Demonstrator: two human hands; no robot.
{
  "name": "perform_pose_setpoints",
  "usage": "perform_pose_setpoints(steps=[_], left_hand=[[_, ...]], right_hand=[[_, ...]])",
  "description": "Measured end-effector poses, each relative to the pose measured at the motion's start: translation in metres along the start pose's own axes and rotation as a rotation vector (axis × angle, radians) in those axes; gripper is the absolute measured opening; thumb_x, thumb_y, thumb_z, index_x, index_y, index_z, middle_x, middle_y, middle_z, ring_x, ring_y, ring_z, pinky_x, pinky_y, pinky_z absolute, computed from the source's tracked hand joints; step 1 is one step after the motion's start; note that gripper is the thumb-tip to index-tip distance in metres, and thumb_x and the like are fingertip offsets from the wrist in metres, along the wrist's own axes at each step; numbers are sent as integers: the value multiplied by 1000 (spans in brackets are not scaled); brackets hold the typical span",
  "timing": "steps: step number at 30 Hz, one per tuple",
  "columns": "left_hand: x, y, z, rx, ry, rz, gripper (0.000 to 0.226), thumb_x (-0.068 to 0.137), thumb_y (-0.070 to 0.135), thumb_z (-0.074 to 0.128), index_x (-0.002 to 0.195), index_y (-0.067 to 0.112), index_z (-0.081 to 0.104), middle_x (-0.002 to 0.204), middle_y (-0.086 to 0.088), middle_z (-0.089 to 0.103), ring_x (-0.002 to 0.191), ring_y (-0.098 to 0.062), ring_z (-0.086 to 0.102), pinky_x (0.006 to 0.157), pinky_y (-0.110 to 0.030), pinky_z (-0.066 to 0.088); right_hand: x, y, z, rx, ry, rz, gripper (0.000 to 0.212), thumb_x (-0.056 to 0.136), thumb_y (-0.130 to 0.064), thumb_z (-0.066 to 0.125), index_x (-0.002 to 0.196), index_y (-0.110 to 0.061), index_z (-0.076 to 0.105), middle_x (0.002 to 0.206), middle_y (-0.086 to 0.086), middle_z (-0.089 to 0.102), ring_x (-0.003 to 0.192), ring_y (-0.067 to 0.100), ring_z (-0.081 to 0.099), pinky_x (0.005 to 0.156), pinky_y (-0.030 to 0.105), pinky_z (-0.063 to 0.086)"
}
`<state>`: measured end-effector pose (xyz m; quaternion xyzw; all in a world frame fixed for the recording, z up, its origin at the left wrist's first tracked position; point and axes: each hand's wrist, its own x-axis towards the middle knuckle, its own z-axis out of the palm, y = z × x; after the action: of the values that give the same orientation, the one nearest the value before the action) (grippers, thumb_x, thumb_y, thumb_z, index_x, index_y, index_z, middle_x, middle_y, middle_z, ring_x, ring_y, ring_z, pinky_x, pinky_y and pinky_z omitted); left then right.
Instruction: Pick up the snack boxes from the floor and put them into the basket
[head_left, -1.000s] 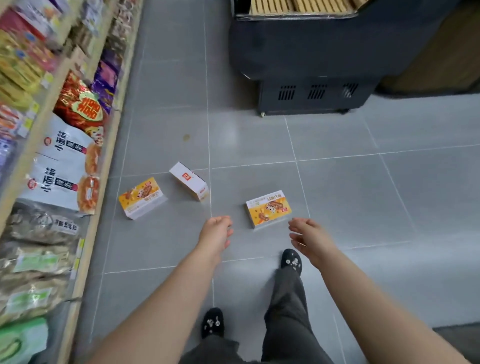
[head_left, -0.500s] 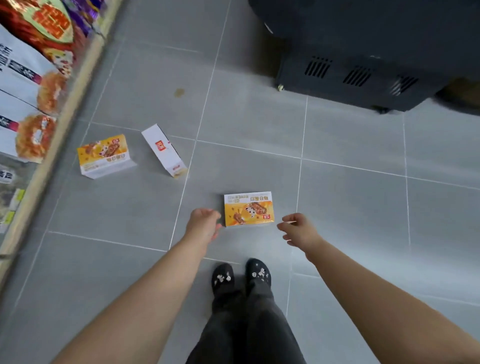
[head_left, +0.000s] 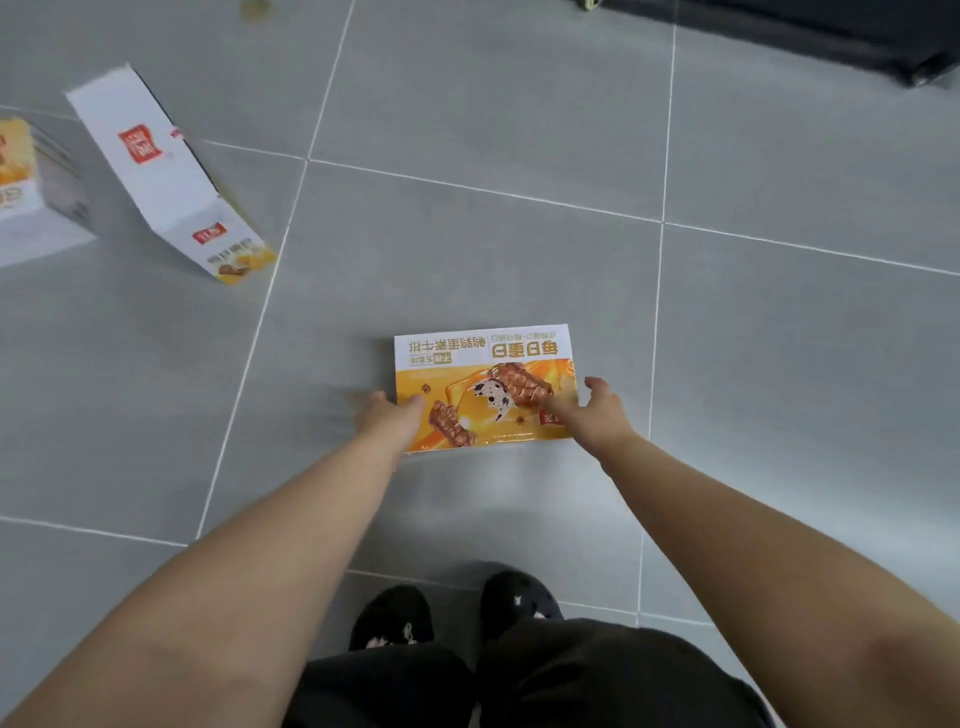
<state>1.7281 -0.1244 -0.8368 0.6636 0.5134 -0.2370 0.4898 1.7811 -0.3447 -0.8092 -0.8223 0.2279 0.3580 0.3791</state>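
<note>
Feet: two dark slippers at the bottom centre of the frame, standing on the grey tiled floor.
Left hand: lower centre, at the left short edge of the near box, thumb laid on the printed face; the grip is open, touching but not yet closed round the box.
Right hand: at the right short edge of the same box, a finger on the printed face, thumb raised clear; likewise open, not yet clasping.
Near box: centre of the frame, lying flat on the floor, orange printed face up, its long axis running left to right across the frame.
Key relation: the box lies directly between the two hands, one at each short end; both are about equally near, so the coming lift appears to call for a two-handed squeeze along the long axis.
Second box: upper left, white side showing, tipped at a slant, well apart from the hands.
Third box: at the left edge, partly cut off, just beside the second.
Basket: not in view.
Dark cabinet base: top right corner.
</note>
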Motion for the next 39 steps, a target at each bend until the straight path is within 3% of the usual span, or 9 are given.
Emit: perform_pose_setpoints(steps=[5, 9, 15, 20, 27, 30, 33, 36, 39], left_hand=[[37, 3, 21, -108, -36, -21, 84, 57, 62, 63, 125, 13, 56, 128, -7, 59, 115, -32, 57, 99, -41, 45], [18, 3, -5, -179, -110, -102, 91, 51, 73, 60, 126, 22, 54, 127, -1, 56, 117, -28, 56, 96, -38, 43], [-120, 31, -125, -361, -56, -127, 61, 48, 64, 62, 90, 23, 73, 96, -6, 75, 89, -31, 71, 87, -55, 55], [-239, 66, -219, -555, -29, -28, 49, 53, 49, 65, 100, 32, 70, 105, -7, 73, 94, -33, 70, 82, -63, 53], [-405, 73, -333, -888, 120, -89, 70, 46, 58, 68, 111, 32, 64, 112, -9, 69, 94, -32, 70, 77, -52, 57], [-473, 62, -345, -1127, 205, -196, 66, 45, 59, 69, 99, 21, 68, 97, -7, 74, 89, -28, 71, 85, -43, 55], [-542, 38, -334, -1369, 146, -272, 41, 57, 54, 69, 83, 23, 65, 72, 3, 67, 81, -18, 66, 66, -22, 43], [-583, 5, -327, -1582, 208, -280, 50, 54, 54, 73, 94, 26, 65, 78, 5, 68, 79, -18, 68, 56, -19, 42], [-608, -15, -328, -1735, 436, -296, 71, 52, 66, 74, 107, 23, 62, 91, -3, 72, 75, -24, 67, 58, -34, 49]], right_hand=[[35, 4, 9, 161, -145, 129, 51, 82, -37, 71, 122, -12, 52, 111, 4, 65, 88, 16, 62, 66, 26, 43], [-8, -25, -4, 170, -165, 178, 46, 81, -35, 73, 117, -14, 53, 103, 3, 65, 74, 11, 60, 55, 25, 40], [-145, -109, -41, 310, -135, 171, 49, 83, -38, 69, 124, -22, 48, 104, -2, 60, 78, 6, 54, 59, 25, 36], [-258, -188, -68, 394, -224, 152, 19, 83, -35, 66, 96, -33, 53, 103, -4, 61, 87, 13, 56, 73, 34, 45], [-426, -305, -113, 325, -337, 62, 38, 83, -34, 66, 118, -25, 57, 98, 2, 69, 76, 17, 65, 58, 27, 51], [-477, -337, -113, 209, -458, -21, 14, 89, -26, 61, 102, -22, 57, 79, -1, 61, 60, 13, 60, 44, 19, 44], [-522, -353, -106, 69, -594, -130, 6, 90, -22, 59, 85, -21, 56, 75, 1, 61, 61, 14, 60, 50, 23, 44], [-560, -345, -91, -57, -706, -184, 2, 88, -22, 60, 88, -20, 60, 69, 1, 68, 58, 16, 65, 49, 22, 47], [-590, -321, -64, -98, -821, -174, 21, 81, -21, 66, 101, -18, 67, 80, 5, 75, 65, 22, 71, 55, 32, 56]])
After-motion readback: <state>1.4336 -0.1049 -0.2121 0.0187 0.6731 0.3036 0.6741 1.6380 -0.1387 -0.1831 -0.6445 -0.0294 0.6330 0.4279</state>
